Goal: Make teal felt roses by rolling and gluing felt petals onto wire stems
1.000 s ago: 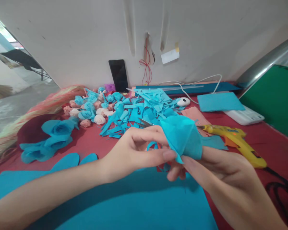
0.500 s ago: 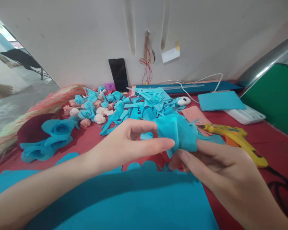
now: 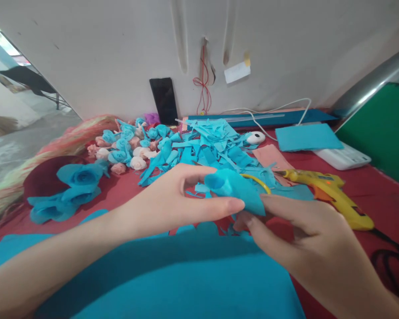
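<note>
Between my two hands is a piece of blue crepe paper point(image 3: 234, 186), curled into a rolled, petal-like shape. My left hand point(image 3: 199, 195) pinches it from the left, thumb in front and fingers behind. From the right, my right hand point(image 3: 295, 226) grips its lower right edge between thumb and fingers. A yellow loop point(image 3: 257, 181), perhaps a scissors handle, shows just behind the paper. Below my hands lies a large blue sheet point(image 3: 173, 279). To the right of the paper rests a yellow glue gun point(image 3: 329, 190).
Blue paper scraps point(image 3: 216, 141) pile up behind my hands. Small blue, pink and white paper roses point(image 3: 129, 146) lie to their left, with larger blue paper flowers point(image 3: 76, 186) nearer. A phone point(image 3: 164, 102) leans on the wall. A white device point(image 3: 346, 157) lies under folded blue paper point(image 3: 307, 137).
The blue paper has turned and tilted in my hands, from a broad upright face to a curled roll with an opening at the left. The yellow loop behind it has come into sight.
</note>
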A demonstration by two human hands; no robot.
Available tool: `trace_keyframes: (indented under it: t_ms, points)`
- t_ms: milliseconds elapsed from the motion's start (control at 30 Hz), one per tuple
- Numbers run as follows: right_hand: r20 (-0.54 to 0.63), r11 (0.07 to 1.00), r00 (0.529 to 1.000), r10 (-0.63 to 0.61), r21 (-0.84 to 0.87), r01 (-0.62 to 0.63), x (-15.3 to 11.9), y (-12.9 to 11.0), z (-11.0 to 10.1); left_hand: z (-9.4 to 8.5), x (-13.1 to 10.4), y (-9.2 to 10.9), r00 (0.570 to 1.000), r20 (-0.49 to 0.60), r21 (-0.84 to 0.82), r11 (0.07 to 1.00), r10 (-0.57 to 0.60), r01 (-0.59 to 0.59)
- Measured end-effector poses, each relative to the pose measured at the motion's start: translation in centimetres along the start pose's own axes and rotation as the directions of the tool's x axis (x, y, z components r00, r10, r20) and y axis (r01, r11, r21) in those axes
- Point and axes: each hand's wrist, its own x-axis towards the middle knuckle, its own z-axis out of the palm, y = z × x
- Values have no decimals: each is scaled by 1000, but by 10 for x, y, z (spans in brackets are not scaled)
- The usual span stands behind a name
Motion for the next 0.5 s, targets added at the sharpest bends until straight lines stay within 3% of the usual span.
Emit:
trace_keyframes:
  t_ms: [100,167,367,500]
  points:
    - [-33,996,996,-89,-33,88,1,0,2,1,-3,4,986,-67,70,985,-151,155]
    - [-26,995,995,-94,-30,93,1,-2,2,2,-3,7,980,-81,107,976,-181,189]
    - [-11,996,998,-68,53,68,0,-5,0,7,0,12,994,-18,144,985,104,-100]
    - [91,995,996,-19,104,9,-2,-1,-3,7,-1,13,986,-12,145,976,165,-162]
